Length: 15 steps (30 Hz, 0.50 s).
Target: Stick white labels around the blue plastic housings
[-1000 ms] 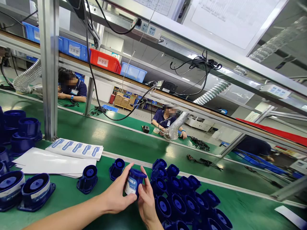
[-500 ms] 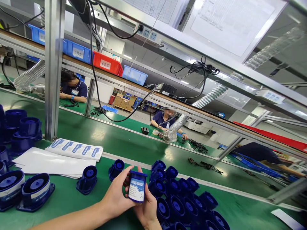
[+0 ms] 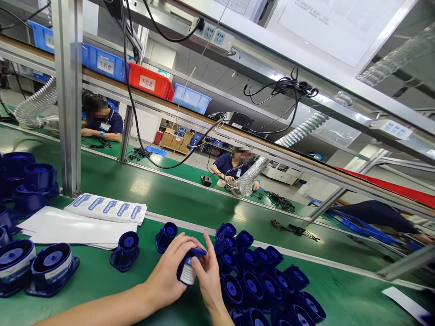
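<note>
Down low, the left hand (image 3: pixel 168 276) and the right hand (image 3: pixel 208 280) hold one blue part (image 3: pixel 187 270) between them, just above the green table (image 3: pixel 98 283). The left fingers curl around its side. The right fingers (image 3: pixel 204 253) press on its top and its other side. Both hands grip it tight. The part is tilted, and a white sticker shows on it.

Just right of the hands is a pile (image 3: pixel 261 283) of the same blue parts, packed close and touching. To the left, two more blue parts (image 3: pixel 125 251) stand alone on the table. At the far left edge sit two big blue parts with stickers (image 3: pixel 50 268).

A bit farther back lie white sheets (image 3: pixel 68 228), and a sticker sheet (image 3: pixel 107 208) rests on top of them. Behind them a stack (image 3: pixel 29 181) of big blue parts stands next to a shiny metal post (image 3: pixel 68 99).

Past the table runs a long green belt (image 3: pixel 190 199). Some black wires (image 3: pixel 292 228) lie on it.

Across the belt, two people in dark blue shirts sit at work, one on the left (image 3: pixel 102 122) and one in the middle (image 3: pixel 234 166). A silver hose (image 3: pixel 247 181) hangs by the middle one.

Up on a shelf are blue bins (image 3: pixel 102 64) and a red bin (image 3: pixel 149 83). Black cords (image 3: pixel 285 86) hang from the rail above. Brown boxes (image 3: pixel 175 142) sit on the floor far back.
</note>
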{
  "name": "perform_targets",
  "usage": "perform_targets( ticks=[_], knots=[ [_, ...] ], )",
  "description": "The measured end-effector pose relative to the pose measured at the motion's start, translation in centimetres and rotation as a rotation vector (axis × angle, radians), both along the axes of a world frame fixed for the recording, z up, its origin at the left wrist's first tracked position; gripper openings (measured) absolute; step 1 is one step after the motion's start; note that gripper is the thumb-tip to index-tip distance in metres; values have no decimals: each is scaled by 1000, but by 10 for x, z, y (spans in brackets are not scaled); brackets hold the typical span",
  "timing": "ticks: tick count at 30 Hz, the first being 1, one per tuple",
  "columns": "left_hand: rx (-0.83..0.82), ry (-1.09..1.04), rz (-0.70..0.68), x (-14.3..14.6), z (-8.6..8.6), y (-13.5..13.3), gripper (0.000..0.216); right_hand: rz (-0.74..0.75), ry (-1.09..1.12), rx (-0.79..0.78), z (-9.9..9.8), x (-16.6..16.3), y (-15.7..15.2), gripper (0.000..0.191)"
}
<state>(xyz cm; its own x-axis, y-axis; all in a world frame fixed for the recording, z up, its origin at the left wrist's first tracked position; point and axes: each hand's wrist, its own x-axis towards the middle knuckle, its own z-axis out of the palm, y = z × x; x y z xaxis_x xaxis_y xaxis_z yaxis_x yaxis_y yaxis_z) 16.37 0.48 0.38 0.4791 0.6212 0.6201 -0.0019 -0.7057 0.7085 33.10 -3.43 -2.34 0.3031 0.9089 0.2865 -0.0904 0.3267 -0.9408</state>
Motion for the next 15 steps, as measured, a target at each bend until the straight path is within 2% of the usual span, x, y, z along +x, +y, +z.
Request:
perform_targets(
  ticks=[3, 6, 10, 13, 15],
  knots=[
    [-77, -70, -161, -1, -5, 5, 77, 24, -21, -62, 9, 4, 0, 60],
    [-278, -158, -327, -6, -6, 9, 78, 100, 47, -58, 14, 10, 1, 49],
    [-457, -257, -447, -8, -9, 10, 87, 119, 1, 20, 14, 12, -1, 51],
    [-517, -357, -439, -4, -12, 13, 88, 165, -63, 92, 13, 10, -3, 56],
    [-533, -396, -419, -2, -11, 21, 90, 235, -89, 139, 11, 8, -1, 70]
  ],
)
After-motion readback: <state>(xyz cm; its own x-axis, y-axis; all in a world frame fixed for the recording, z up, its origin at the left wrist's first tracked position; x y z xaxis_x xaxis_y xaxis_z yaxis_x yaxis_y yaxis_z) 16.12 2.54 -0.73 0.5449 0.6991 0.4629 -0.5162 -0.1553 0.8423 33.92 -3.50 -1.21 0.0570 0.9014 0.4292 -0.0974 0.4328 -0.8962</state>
